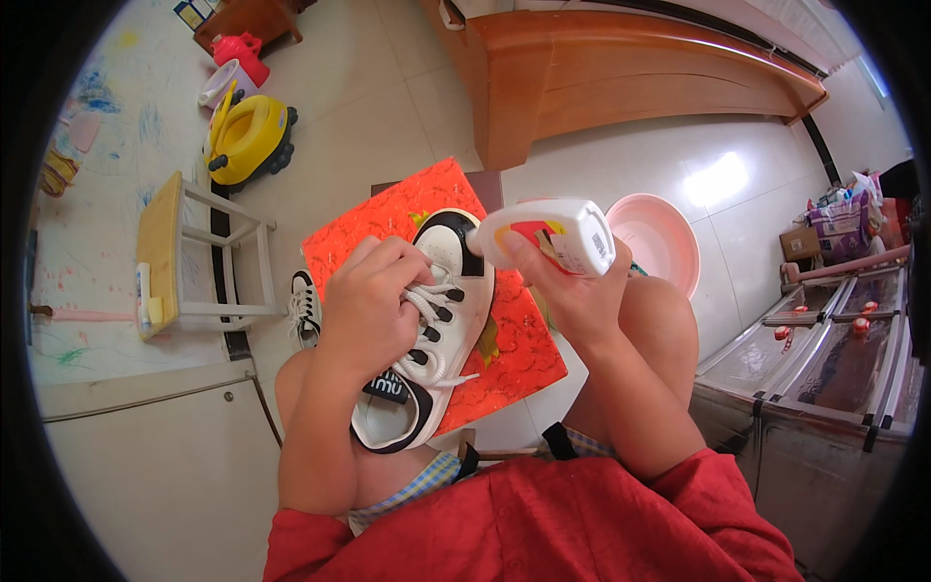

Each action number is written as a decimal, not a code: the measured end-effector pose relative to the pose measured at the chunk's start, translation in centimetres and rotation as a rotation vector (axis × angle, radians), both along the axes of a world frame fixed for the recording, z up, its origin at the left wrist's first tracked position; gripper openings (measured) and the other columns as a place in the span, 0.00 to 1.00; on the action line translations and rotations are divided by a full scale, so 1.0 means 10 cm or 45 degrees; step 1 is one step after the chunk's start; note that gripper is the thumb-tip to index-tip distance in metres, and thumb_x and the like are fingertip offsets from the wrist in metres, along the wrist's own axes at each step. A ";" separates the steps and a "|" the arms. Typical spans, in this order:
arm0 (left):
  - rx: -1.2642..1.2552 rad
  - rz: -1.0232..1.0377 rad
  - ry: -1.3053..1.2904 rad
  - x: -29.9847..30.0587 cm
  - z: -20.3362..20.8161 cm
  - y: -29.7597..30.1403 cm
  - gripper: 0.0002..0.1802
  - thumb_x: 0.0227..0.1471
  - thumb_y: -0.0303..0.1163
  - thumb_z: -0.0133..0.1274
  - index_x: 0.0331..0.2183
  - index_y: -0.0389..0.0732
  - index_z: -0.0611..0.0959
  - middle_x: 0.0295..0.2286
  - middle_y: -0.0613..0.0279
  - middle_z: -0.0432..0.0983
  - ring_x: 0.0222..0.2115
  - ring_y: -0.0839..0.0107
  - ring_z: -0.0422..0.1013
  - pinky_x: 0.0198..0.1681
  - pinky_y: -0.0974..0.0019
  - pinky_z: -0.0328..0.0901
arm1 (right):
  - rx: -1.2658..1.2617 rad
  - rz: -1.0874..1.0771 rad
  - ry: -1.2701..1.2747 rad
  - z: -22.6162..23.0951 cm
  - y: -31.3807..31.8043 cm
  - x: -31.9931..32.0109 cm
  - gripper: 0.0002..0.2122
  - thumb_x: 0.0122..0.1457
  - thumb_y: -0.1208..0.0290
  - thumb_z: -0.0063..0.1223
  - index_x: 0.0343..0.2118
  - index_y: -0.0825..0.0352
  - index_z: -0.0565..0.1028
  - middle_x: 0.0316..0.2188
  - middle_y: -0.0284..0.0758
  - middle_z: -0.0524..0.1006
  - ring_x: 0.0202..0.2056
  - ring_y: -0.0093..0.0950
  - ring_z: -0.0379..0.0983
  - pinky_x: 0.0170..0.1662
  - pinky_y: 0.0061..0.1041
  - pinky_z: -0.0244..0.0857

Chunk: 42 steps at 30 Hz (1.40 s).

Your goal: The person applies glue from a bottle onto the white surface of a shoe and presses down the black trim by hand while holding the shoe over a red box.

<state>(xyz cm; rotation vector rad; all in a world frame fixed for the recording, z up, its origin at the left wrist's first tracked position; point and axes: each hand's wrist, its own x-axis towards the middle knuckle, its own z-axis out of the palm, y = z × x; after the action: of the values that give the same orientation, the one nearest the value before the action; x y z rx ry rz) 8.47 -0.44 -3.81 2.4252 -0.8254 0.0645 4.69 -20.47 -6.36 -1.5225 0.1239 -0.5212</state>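
Note:
A white and black sneaker [464,335] rests on a red patterned surface [529,364] before me, its toe pointing away. My left hand [370,306] is closed on its left side, fingers curled over the white laces [424,308]. In my right hand [582,301] is a tilted white bottle [587,233] with a red and yellow label. The bottle's narrow tip points left and meets the black toe trim of the sneaker, or is very near it. A matching sneaker [304,306] is partly visible to the left of the red surface.
A pink basin [669,228] stands on the floor to the right. Leftward are a wooden-topped stool [163,252] with a marker-like tube on it and a yellow ride-on toy [247,136]. A wooden bench-like piece [621,63] lies ahead, and dark cabinets [824,339] are at right.

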 end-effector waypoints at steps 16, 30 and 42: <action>-0.149 0.003 0.154 0.12 0.05 0.13 0.08 0.34 0.14 0.52 0.23 0.34 0.78 0.30 0.56 0.78 0.32 0.61 0.75 0.36 0.66 0.67 | 0.079 0.150 0.054 0.12 -0.03 -0.01 0.12 0.48 0.72 0.67 0.33 0.72 0.78 0.27 0.33 0.81 0.29 0.18 0.77 0.33 0.20 0.71; -0.061 -0.155 -0.060 0.13 0.06 0.14 0.14 0.31 0.12 0.46 0.26 0.34 0.77 0.30 0.59 0.75 0.29 0.59 0.68 0.34 0.64 0.63 | 0.047 0.084 -0.008 0.11 0.06 0.14 0.12 0.48 0.69 0.68 0.32 0.71 0.77 0.24 0.29 0.79 0.25 0.16 0.72 0.29 0.19 0.67; -0.494 -0.078 0.950 0.22 0.00 0.23 0.08 0.40 0.14 0.49 0.27 0.35 0.74 0.24 0.70 0.67 0.24 0.82 0.65 0.26 0.75 0.59 | 0.013 0.147 -0.033 0.28 0.03 0.23 0.09 0.49 0.72 0.65 0.30 0.72 0.77 0.23 0.31 0.80 0.25 0.17 0.75 0.30 0.19 0.69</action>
<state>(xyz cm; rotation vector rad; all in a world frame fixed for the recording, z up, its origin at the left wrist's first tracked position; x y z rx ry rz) 10.64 1.90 -3.82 1.8353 -0.4764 -0.6098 6.95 -20.12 -3.60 -1.5031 0.0181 -0.4470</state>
